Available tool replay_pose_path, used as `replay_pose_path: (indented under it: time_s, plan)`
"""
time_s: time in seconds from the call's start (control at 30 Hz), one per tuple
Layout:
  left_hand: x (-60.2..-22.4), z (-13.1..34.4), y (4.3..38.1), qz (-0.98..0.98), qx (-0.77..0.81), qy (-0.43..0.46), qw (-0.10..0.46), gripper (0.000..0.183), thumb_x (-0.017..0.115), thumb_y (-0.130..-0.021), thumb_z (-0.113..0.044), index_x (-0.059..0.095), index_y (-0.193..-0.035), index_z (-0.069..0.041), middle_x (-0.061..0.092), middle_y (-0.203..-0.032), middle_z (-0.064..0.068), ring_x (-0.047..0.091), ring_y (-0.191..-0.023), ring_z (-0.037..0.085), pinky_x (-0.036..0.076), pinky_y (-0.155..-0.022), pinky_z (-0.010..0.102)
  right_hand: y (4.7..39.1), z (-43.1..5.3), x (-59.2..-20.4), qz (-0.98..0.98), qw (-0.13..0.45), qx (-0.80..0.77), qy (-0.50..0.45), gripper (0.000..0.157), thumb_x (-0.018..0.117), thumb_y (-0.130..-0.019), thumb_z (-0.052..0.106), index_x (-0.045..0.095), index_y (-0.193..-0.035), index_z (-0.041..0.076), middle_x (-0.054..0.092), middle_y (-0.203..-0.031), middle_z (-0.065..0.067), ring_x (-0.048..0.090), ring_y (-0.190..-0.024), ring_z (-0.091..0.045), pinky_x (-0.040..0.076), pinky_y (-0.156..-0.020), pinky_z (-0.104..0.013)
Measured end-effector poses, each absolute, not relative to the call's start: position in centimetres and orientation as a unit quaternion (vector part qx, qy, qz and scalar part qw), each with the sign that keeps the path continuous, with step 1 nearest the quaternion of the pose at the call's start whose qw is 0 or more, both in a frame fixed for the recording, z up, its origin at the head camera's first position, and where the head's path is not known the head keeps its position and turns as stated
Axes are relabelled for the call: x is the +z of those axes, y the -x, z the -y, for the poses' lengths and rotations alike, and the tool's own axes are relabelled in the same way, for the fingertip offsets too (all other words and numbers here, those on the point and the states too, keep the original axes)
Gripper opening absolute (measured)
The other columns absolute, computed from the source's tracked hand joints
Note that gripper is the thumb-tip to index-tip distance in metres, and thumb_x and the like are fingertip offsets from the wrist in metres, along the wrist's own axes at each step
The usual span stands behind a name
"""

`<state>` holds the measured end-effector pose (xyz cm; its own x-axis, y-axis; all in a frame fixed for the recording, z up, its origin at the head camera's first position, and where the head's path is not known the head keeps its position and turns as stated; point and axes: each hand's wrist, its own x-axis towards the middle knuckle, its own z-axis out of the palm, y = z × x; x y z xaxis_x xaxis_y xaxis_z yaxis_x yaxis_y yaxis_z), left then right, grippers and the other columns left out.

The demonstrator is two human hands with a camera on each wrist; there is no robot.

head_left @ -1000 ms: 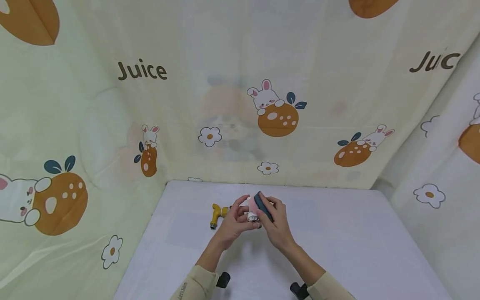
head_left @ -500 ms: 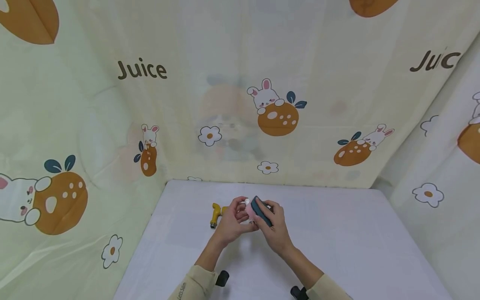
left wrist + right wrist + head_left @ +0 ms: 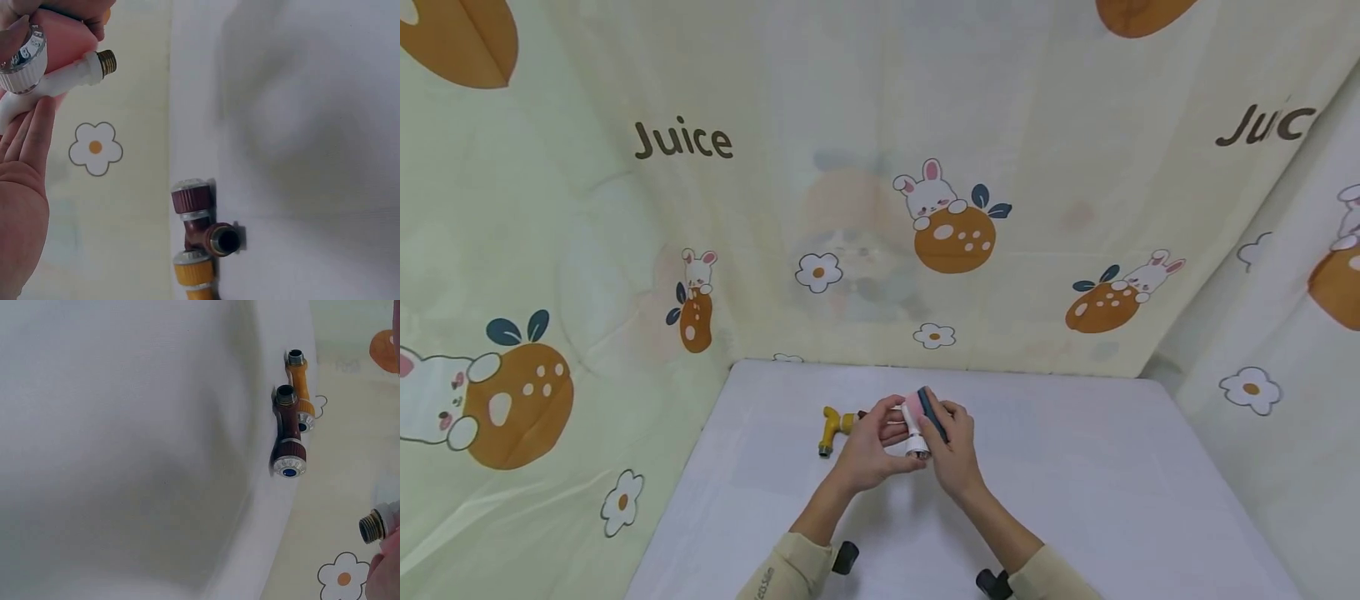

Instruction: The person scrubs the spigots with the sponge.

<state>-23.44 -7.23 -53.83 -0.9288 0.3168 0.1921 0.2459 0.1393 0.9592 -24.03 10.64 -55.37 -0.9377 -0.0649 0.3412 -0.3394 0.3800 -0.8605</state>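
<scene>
A: What does each hand have?

B: The left hand (image 3: 863,457) pinches a white tap (image 3: 65,76), fingers behind its body and thumb at the ribbed knob (image 3: 30,70). The right hand (image 3: 957,457), just beside it, is curled firmly round a pink and dark blue sponge (image 3: 929,414), pink face towards the tap.

A: So which step is this?

B: I'd judge it to be scrubbing the tap's body. Another stroke would call for a steady left pinch, perhaps turning the tap so the pink face meets a fresh side. Its threaded end sticks out past the left fingers, and I can't see any sponge on it.

A: Any room to move?

B: Plenty to the right of the right hand, over the bare counter (image 3: 1075,475), and nearer the wrists too. Ahead is tighter: the counter's far edge lies a little beyond the fingertips, with the printed curtain (image 3: 1045,275) rising behind it.

A: And on the left?

B: Watch that side. A yellow tap (image 3: 831,429) lies just left of the left hand, and a dark red tap (image 3: 289,428) beside it is mostly hidden behind those fingers in the head view.
</scene>
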Motion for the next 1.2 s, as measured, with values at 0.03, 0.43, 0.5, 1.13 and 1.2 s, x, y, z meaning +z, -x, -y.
replay_pose_path:
  time_s: [0.03, 0.43, 0.5, 1.13, 1.2]
  plan:
    - [-53.8, 7.2, 23.4, -0.753, 0.630, -0.187, 0.027, 0.091, 0.095, -0.075, -0.012, 0.044, -0.150, -0.014, 0.068, -0.131, 0.008, 0.070, -0.121, 0.021, 0.056, -0.102, 0.031, 24.0, -10.6, -55.4, 0.822, 0.128, 0.542, -0.118, 0.052, 0.059, -0.106, 0.028, 0.049, -0.156, 0.019, 0.046, -0.140, -0.020, 0.036, -0.127, -0.031, 0.038, -0.093, -0.041]
    - [-53.1, 7.0, 23.3, -0.752, 0.633, -0.181, 0.025, 0.087, 0.095, -0.073, -0.011, 0.048, -0.147, -0.018, 0.070, -0.129, 0.006, 0.071, -0.119, 0.021, 0.057, -0.101, 0.035, 24.0, -10.8, -56.4, 0.853, 0.145, 0.495, -0.072, 0.052, 0.050, -0.109, 0.036, 0.047, -0.157, 0.015, 0.046, -0.138, -0.024, 0.038, -0.118, -0.035, 0.033, -0.090, -0.044]
    - [-53.1, 7.0, 23.3, -0.752, 0.635, -0.178, 0.025, 0.087, 0.095, -0.074, -0.011, 0.048, -0.147, -0.018, 0.070, -0.130, 0.006, 0.071, -0.120, 0.022, 0.057, -0.101, 0.037, 24.0, -10.9, -56.5, 0.862, 0.150, 0.480, -0.070, 0.053, 0.051, -0.109, 0.037, 0.048, -0.156, 0.015, 0.047, -0.137, -0.024, 0.039, -0.115, -0.036, 0.033, -0.090, -0.046]
    - [-53.5, 7.7, 23.2, -0.744, 0.643, -0.176, 0.041, 0.090, 0.095, -0.072, -0.006, 0.049, -0.149, -0.015, 0.067, -0.132, 0.009, 0.070, -0.123, 0.028, 0.057, -0.100, 0.037, 25.4, -11.9, -56.9, 0.842, 0.004, 0.539, -0.011, 0.055, 0.053, -0.107, 0.049, 0.058, -0.149, 0.015, 0.060, -0.123, -0.018, 0.051, -0.111, -0.029, 0.042, -0.084, -0.036]
    - [-53.5, 7.8, 23.1, -0.743, 0.642, -0.181, 0.048, 0.090, 0.095, -0.072, -0.006, 0.050, -0.149, -0.014, 0.066, -0.132, 0.009, 0.070, -0.122, 0.028, 0.057, -0.099, 0.036, 25.5, -12.0, -56.8, 0.827, -0.029, 0.561, 0.000, 0.057, 0.053, -0.106, 0.051, 0.060, -0.147, 0.013, 0.062, -0.123, -0.016, 0.054, -0.111, -0.027, 0.045, -0.088, -0.037]
